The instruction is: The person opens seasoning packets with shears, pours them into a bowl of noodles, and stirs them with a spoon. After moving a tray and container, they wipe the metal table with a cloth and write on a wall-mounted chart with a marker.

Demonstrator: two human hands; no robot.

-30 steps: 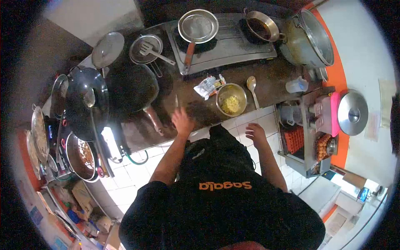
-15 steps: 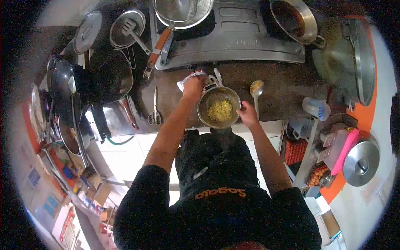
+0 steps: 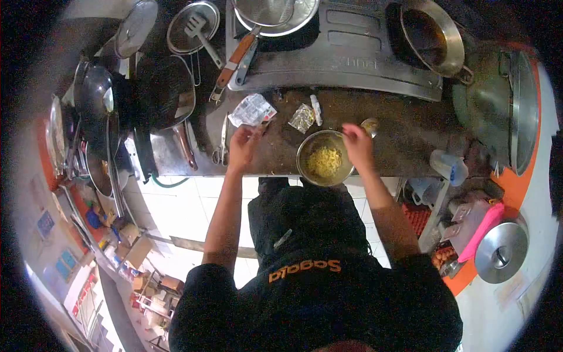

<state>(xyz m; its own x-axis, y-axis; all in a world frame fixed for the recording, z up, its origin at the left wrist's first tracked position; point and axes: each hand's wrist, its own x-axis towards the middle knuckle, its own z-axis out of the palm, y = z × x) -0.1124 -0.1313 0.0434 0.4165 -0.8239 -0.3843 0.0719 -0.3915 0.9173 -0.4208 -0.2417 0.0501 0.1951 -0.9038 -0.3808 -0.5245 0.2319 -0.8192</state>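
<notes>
A metal bowl [image 3: 302, 161] holding yellow chopped food [image 3: 326, 162] stands at the counter's front edge. My right hand [image 3: 360, 149] is at the bowl's right rim, slightly blurred, its fingers apart. Just beyond that hand lies a metal spoon [image 3: 370, 125], whose handle my hand hides. My left hand [image 3: 241, 151] hovers over the counter with loosely bent, parted fingers. Its fingertips are close to the near edge of a white printed packet [image 3: 253, 110]. Between the hands, farther back, lie a small shiny crumpled wrapper [image 3: 302, 118] and a white stick-like item [image 3: 316, 110].
Scissors [image 3: 220, 151] lie left of my left hand. Behind the counter strip is a stove [image 3: 340, 73] carrying a strainer [image 3: 264, 10] and a metal pan [image 3: 457, 35]. A clear plastic jug [image 3: 444, 164] is at the right edge, a dark pan [image 3: 164, 94] at the left.
My left hand has let go of the packet and drawn back toward me. My right hand has moved up from the bowl's side toward the spoon. The view has shifted slightly.
</notes>
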